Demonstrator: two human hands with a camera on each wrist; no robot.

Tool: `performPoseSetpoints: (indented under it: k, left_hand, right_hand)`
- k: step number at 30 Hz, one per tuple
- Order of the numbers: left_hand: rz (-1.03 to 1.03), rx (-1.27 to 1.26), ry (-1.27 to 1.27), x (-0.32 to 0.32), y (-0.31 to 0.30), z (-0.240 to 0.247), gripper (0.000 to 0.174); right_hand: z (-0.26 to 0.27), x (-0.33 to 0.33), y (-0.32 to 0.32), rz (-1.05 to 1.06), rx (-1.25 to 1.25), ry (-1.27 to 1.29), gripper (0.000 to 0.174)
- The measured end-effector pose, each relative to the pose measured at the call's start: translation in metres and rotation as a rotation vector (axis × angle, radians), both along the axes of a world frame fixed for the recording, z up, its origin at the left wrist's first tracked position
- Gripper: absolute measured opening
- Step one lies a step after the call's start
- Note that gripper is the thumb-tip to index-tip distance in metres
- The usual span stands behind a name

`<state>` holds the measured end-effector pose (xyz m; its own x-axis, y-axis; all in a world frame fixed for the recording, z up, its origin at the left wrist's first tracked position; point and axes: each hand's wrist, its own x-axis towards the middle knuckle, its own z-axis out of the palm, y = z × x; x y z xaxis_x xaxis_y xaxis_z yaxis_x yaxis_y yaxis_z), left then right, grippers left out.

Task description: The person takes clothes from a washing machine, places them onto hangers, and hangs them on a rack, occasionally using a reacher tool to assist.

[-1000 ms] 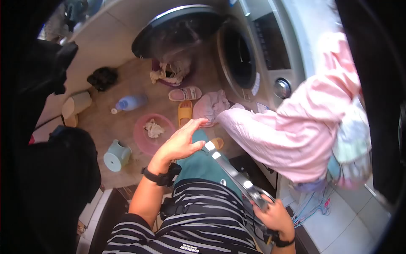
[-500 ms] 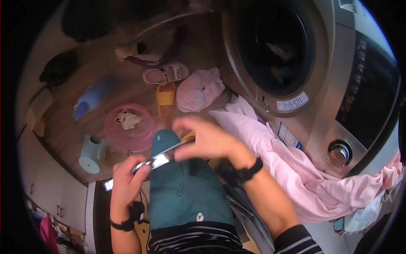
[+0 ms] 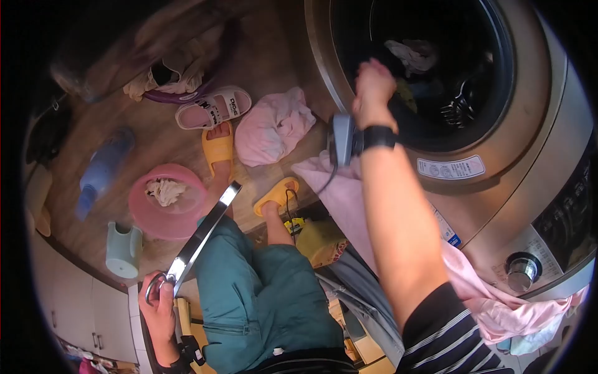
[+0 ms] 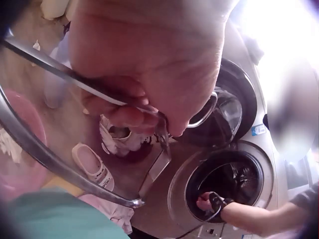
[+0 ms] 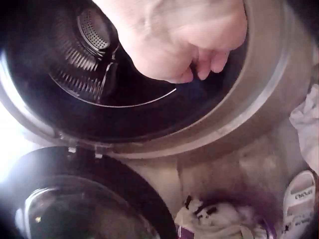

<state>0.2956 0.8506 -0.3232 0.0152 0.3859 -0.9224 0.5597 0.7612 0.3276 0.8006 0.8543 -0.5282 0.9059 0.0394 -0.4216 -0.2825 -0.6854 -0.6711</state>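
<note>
My left hand (image 3: 161, 311) grips a shiny metal clothes hanger (image 3: 202, 240) near its curved hook, with the flat bar sticking up and to the right. In the left wrist view the hanger's arms (image 4: 60, 164) spread out beneath the palm. My right hand (image 3: 374, 90) is at the round opening of the front-loading washing machine (image 3: 451, 181), its fingers loosely bent over the dark rubber rim, and nothing shows between them in the right wrist view. Inside the drum lie a pale cloth (image 3: 414, 55) and a yellowish cloth (image 3: 406, 96).
The washer's door (image 5: 79, 204) stands open. Pink bedding (image 3: 498, 308) drapes beside the machine. On the floor are a pink cloth bundle (image 3: 274, 128), a pink basin (image 3: 140, 202), a purple basin (image 3: 187, 98) with laundry, a blue bottle (image 3: 106, 168), a stool (image 3: 123, 249) and slippers (image 3: 215, 107).
The hanger has passed from my right hand to my left. My right hand has let go and reached up to the washer opening. The head view has turned towards the machine.
</note>
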Motion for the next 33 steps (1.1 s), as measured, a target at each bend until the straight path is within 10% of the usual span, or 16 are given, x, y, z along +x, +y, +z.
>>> performPoseSetpoints:
  k: [10,17,20,24,28,33]
  left_hand:
    - [0.027,0.020,-0.096,0.023,0.002,0.003,0.030]
    - [0.119,0.018,-0.129,0.039,0.008,0.028,0.029]
    - [0.152,0.053,-0.165,0.045,0.004,0.035,0.027]
    - [0.178,0.072,-0.185,0.045,-0.002,0.052,0.028]
    - [0.280,0.108,-0.310,0.049,-0.025,0.071,0.029]
    - [1.050,-0.274,-0.478,0.072,-0.056,0.134,0.037]
  right_hand:
    - [0.135,-0.077,-0.038,-0.042,0.487,0.130,0.004]
    - [0.277,-0.151,-0.039,0.646,0.654,-0.044,0.011]
    - [0.258,-0.155,-0.052,0.113,0.384,0.387,0.014]
    - [0.356,-0.173,-0.067,0.866,0.761,0.232,0.014]
    - [0.427,-0.215,-0.094,1.249,1.254,0.658,0.014]
    - [0.463,-0.222,-0.150,1.199,1.276,0.831,0.016]
